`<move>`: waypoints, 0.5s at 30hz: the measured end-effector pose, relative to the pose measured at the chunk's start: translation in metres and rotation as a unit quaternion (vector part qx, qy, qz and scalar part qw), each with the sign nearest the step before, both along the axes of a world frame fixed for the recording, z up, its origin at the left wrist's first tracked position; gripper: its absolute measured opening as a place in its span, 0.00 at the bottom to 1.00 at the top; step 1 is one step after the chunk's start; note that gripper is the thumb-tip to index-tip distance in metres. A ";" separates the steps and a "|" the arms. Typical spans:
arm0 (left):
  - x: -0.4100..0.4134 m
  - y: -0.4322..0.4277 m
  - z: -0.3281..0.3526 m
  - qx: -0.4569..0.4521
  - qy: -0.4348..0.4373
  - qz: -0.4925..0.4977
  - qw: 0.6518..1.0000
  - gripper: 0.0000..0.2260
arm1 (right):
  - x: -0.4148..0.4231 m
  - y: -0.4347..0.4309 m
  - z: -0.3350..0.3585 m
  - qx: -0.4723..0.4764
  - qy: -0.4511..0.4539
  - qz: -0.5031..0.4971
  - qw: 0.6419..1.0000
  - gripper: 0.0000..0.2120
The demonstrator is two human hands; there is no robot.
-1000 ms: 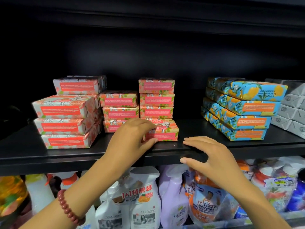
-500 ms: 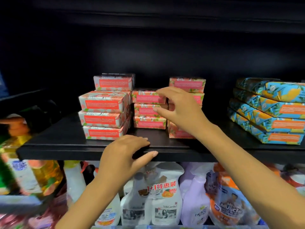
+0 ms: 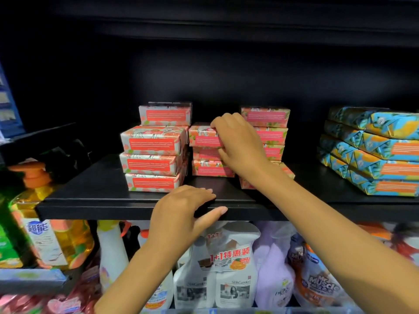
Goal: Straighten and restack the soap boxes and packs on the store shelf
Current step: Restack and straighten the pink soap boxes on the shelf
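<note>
Pink-and-orange printed cardboard soap boxes (image 3: 156, 155) stand in three stacks at the middle of the frame on the black metal shelf (image 3: 97, 196), with blue-and-orange wrapped soap packs (image 3: 374, 159) piled at the right edge. In the head view, the right hand (image 3: 240, 143) has come up off the shelf lip within the last second. It now grips the top box of the middle stack (image 3: 201, 138), fingers curled over its upper edge and down its front face. The left hand (image 3: 183, 209), which a second ago was on the lowest box of the right-hand pink stack (image 3: 287, 171), has dropped back to the shelf's front edge. It rests there with fingers loosely bent on top and thumb laid along the lip, holding no box. That swap suggests work has passed from the right-hand pink stack to the middle one, whose top box sits slightly left of those beneath. The lowest right-hand box juts forward of its stack, so that pile is probably unfinished, and the blue packs look fanned rather than squared.
</note>
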State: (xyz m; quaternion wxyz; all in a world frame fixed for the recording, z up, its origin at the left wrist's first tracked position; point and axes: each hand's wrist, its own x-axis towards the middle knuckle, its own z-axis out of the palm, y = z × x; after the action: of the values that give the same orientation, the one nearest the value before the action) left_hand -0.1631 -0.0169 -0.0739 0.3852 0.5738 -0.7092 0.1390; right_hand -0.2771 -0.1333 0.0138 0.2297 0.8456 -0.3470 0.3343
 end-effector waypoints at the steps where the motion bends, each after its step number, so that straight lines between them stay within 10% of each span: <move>1: 0.000 0.000 0.000 0.001 0.000 -0.002 1.000 0.16 | -0.004 0.003 0.000 0.000 -0.001 0.011 1.000 0.19; 15: -0.012 -0.032 0.049 -0.079 -0.033 -0.030 0.996 0.18 | -0.125 0.042 -0.023 0.003 -0.095 0.055 0.994 0.20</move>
State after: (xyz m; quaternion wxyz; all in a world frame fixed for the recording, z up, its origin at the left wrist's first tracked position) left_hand -0.1750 -0.0494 -0.0248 0.4096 0.5149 -0.7255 0.2019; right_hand -0.4025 -0.0915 -0.0092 0.1746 0.8282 -0.3215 0.4245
